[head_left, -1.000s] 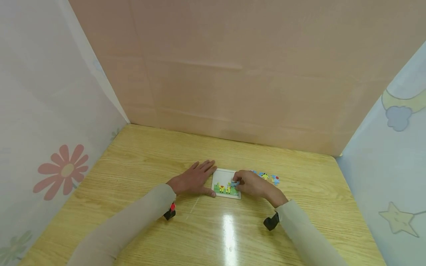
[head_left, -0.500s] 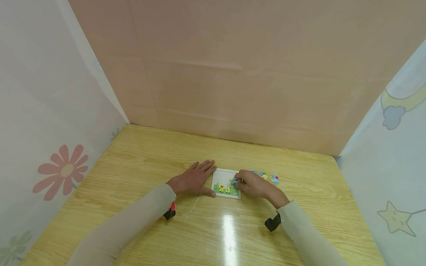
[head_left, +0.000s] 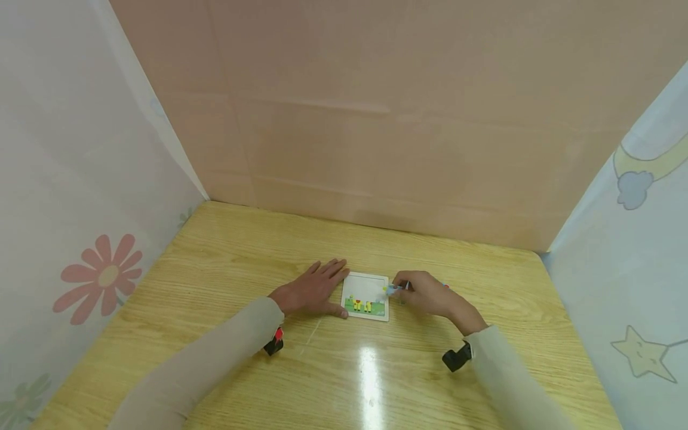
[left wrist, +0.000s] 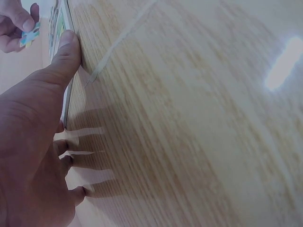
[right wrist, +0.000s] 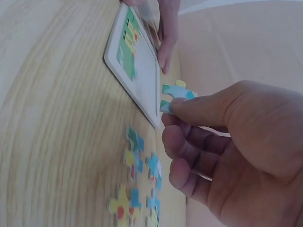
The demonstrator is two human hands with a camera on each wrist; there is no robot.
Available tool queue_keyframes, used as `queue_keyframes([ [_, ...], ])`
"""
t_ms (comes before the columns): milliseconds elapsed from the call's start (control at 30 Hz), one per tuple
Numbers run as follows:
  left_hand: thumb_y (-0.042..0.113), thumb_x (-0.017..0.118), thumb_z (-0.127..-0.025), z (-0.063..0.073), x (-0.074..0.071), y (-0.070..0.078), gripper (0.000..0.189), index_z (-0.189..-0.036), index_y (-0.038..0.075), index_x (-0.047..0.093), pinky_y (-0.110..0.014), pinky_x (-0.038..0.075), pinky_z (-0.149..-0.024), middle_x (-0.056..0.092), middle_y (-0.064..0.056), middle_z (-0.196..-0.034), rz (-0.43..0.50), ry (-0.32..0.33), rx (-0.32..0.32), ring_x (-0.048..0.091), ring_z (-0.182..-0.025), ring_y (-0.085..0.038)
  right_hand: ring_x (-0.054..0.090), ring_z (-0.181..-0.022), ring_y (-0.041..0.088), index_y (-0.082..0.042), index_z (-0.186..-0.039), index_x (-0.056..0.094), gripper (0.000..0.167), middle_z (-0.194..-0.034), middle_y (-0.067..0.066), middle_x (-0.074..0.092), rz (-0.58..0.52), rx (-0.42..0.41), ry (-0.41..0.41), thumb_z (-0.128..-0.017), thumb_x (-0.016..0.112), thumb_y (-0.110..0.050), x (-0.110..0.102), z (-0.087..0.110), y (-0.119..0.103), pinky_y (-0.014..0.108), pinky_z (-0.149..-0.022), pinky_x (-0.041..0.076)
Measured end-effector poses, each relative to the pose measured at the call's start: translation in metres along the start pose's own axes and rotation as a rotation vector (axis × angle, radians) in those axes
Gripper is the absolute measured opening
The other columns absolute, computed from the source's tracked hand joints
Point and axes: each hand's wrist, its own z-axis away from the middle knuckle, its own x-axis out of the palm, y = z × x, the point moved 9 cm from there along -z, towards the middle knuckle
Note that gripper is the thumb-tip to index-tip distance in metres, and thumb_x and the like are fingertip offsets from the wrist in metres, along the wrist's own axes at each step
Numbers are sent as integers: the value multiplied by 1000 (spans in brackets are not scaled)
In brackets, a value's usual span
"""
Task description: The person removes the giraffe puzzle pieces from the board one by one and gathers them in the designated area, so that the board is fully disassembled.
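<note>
Fingers (right wrist: 173, 137) of your right hand (right wrist: 246, 142): pinching one jigsaw piece (right wrist: 179, 91), near the puzzle tray (right wrist: 144, 71), right edge. Probably light, stiff, knobs easily creased; best held by its sides. Loose jigsaw pieces (right wrist: 134, 198): beside the tray. Tray: lower strip filled. Your left hand (head_left: 309, 291): fingers straight, against the tray's left side.

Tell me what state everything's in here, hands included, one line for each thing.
Wood-grain table: top glossy, catching light.
White square puzzle tray: lying flat, only partly filled.
Light-blue jigsaw piece: held in the air, not placed.
Loose multicoloured jigsaw pieces: lying on the table, outside the tray.
Left hand's grip: fingers spread, at the tray's left side.
Right hand's grip: pinching the light-blue piece.
</note>
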Motion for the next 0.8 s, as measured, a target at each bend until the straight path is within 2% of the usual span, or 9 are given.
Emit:
queue_keyframes([
  [133,72,62,-97,-3,3,-3,106,-172,10,21,-61,16,-136,11,-11,-182,-18,4,-1,11,-170,-33,61,-69,19,-3,-111,69,12,-92,16,72,-36,17,-1,-108,62,-13,-6,6,7,27,-55,50],
  [300,74,61,-96,-3,4,-4,108,-172,11,19,-60,15,-136,10,-10,-182,-24,-5,-8,10,-170,-32,64,-71,24,-4,-109,67,10,-93,16,72,-53,30,14,-108,62,-12,-13,15,20,28,-57,52],
  [600,73,62,-96,-4,7,-5,107,-172,10,19,-60,15,-136,10,-11,-182,-27,-4,-11,10,-170,-32,65,-75,24,-3,-110,69,14,-93,13,72,-33,42,74,-109,59,-12,-24,31,42,26,-62,52],
  [800,72,63,-96,-4,8,-6,107,-172,10,20,-61,15,-136,10,-11,-182,-20,-8,-17,10,-170,-32,64,-75,27,-3,-111,69,14,-91,12,71,-38,65,75,-109,60,-14,-25,40,55,27,-61,52],
])
